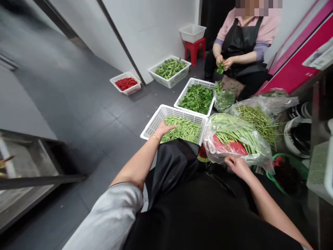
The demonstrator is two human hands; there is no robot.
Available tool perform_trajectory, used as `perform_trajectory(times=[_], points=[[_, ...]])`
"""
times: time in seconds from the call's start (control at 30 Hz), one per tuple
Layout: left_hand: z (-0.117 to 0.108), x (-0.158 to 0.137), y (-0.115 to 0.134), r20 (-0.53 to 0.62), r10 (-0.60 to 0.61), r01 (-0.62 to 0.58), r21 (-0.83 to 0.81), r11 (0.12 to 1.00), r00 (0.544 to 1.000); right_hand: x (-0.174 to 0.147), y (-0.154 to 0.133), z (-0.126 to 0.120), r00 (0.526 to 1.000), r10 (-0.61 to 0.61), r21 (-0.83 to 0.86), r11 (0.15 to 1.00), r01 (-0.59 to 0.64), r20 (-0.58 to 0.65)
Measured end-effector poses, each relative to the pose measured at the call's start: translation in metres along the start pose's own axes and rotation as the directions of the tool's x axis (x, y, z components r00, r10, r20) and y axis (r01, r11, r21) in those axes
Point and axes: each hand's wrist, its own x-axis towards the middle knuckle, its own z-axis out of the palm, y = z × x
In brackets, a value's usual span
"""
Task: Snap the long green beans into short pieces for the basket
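My left hand [164, 128] reaches over the left part of a white slotted basket [153, 124] of cut green beans [186, 129]. It looks open, its thumb stretched out across the beans, with the other fingers partly hidden. To the right, my right hand [238, 166] is closed at the near edge of a clear plastic bag [214, 152], apparently pinching its film. Long, uncut beans [241, 133] lie in that bag, and something red [229, 146] shows beneath them.
Opposite sits a co-worker [241, 43] holding green leaves [220, 67]. Between us stands a basket of leafy greens [196, 99]. Farther left are a tub of cut green vegetables [170, 68] and one of red peppers [126, 83]. A green basin [275, 177] and white bucket [288, 135] stand right.
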Motion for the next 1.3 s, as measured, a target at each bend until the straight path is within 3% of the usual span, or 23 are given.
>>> perform_trajectory(times=[0.07, 0.1, 0.13, 0.17, 0.2, 0.27, 0.33, 0.4, 0.5, 0.57, 0.6, 0.63, 0.73, 0.8, 0.87, 0.93, 1.03, 1.07, 1.13, 1.2, 1.27, 1.3], points=[[0.018, -0.016, 0.004, 0.051, -0.028, 0.028, 0.003, 1.0, 0.998, 0.035, 0.009, -0.015, 0.987, 0.144, -0.171, 0.973, -0.154, -0.071], [0.031, -0.033, 0.007, 0.117, -0.045, 0.047, -0.016, 0.999, 0.992, 0.054, 0.012, -0.019, 0.975, 0.221, -0.259, 0.94, -0.223, -0.038], [0.046, -0.052, 0.011, 0.262, -0.048, 0.072, -0.084, 0.994, 0.964, 0.072, 0.014, -0.02, 0.968, 0.251, -0.279, 0.929, -0.242, -0.004], [0.062, -0.074, 0.014, 0.425, -0.038, 0.107, -0.141, 0.984, 0.904, 0.088, 0.014, -0.02, 0.965, 0.262, -0.29, 0.925, -0.245, 0.022], [0.078, -0.096, 0.016, 0.579, -0.038, 0.158, -0.157, 0.975, 0.814, 0.1, 0.014, -0.017, 0.964, 0.262, -0.295, 0.926, -0.237, 0.05], [0.104, -0.134, 0.016, 0.755, -0.068, 0.246, -0.126, 0.961, 0.652, 0.114, 0.012, -0.013, 0.97, 0.231, -0.283, 0.938, -0.2, 0.079], [0.122, -0.159, 0.011, 0.818, -0.126, 0.33, -0.082, 0.94, 0.561, 0.111, 0.012, -0.013, 0.979, 0.191, -0.266, 0.95, -0.164, 0.078], [0.134, -0.17, 0.004, 0.835, -0.197, 0.416, -0.041, 0.908, 0.513, 0.093, 0.015, -0.018, 0.985, 0.161, -0.246, 0.959, -0.141, 0.063], [0.152, -0.165, -0.006, 0.858, -0.304, 0.524, 0.048, 0.85, 0.414, 0.05, 0.017, -0.019, 0.993, 0.114, -0.163, 0.981, -0.109, 0.021], [0.17, -0.157, -0.01, 0.86, -0.364, 0.613, 0.078, 0.786, 0.358, 0.022, 0.01, -0.011, 0.997, 0.035, 0.018, 0.999, -0.033, -0.067], [0.18, -0.154, -0.01, 0.846, -0.389, 0.652, 0.066, 0.755, 0.365, 0.01, 0.005, -0.005, 0.993, 0.008, 0.077, 0.997, 0.001, -0.12], [0.191, -0.152, -0.01, 0.825, -0.401, 0.679, 0.029, 0.734, 0.399, -0.001, -0.002, 0.002, 0.987, -0.011, 0.115, 0.993, 0.029, -0.158], [0.212, -0.16, -0.006, 0.736, -0.337, 0.643, -0.17, 0.747, 0.587, -0.027, -0.025, 0.02, 0.976, 0.003, 0.106, 0.994, 0.02, -0.216], [0.214, -0.171, 0.001, 0.704, -0.244, 0.548, -0.241, 0.801, 0.667, -0.039, -0.035, 0.03, 0.993, 0.0, 0.069, 0.998, 0.008, -0.121], [0.207, -0.181, 0.014, 0.708, -0.134, 0.431, -0.259, 0.864, 0.693, -0.047, -0.038, 0.037, 0.998, -0.028, 0.071, 0.997, 0.024, 0.051], [0.192, -0.189, 0.031, 0.739, -0.032, 0.339, -0.27, 0.901, 0.673, -0.052, -0.033, 0.036, 0.983, -0.065, 0.103, 0.994, 0.048, 0.171], [0.166, -0.196, 0.056, 0.823, 0.018, 0.31, -0.233, 0.922, 0.567, -0.055, -0.019, 0.016, 0.983, -0.168, 0.33, 0.934, 0.136, 0.072], [0.157, -0.197, 0.061, 0.846, 0.013, 0.314, -0.211, 0.926, 0.532, -0.055, -0.015, 0.005, 0.981, -0.191, 0.467, 0.867, 0.174, -0.01], [0.143, -0.2, 0.067, 0.89, -0.018, 0.333, -0.152, 0.931, 0.455, -0.055, -0.014, -0.018, 0.973, -0.177, 0.738, 0.635, 0.229, -0.15], [0.135, -0.204, 0.067, 0.925, -0.053, 0.358, -0.092, 0.929, 0.376, -0.055, -0.022, -0.036, 0.968, -0.161, 0.881, 0.405, 0.243, -0.193], [0.135, -0.207, 0.063, 0.939, -0.068, 0.398, -0.077, 0.914, 0.338, -0.053, -0.037, -0.043, 0.959, -0.176, 0.922, 0.284, 0.264, -0.221], [0.136, -0.21, 0.06, 0.938, -0.067, 0.429, -0.091, 0.899, 0.34, -0.052, -0.044, -0.043, 0.954, -0.181, 0.919, 0.274, 0.283, -0.239]])
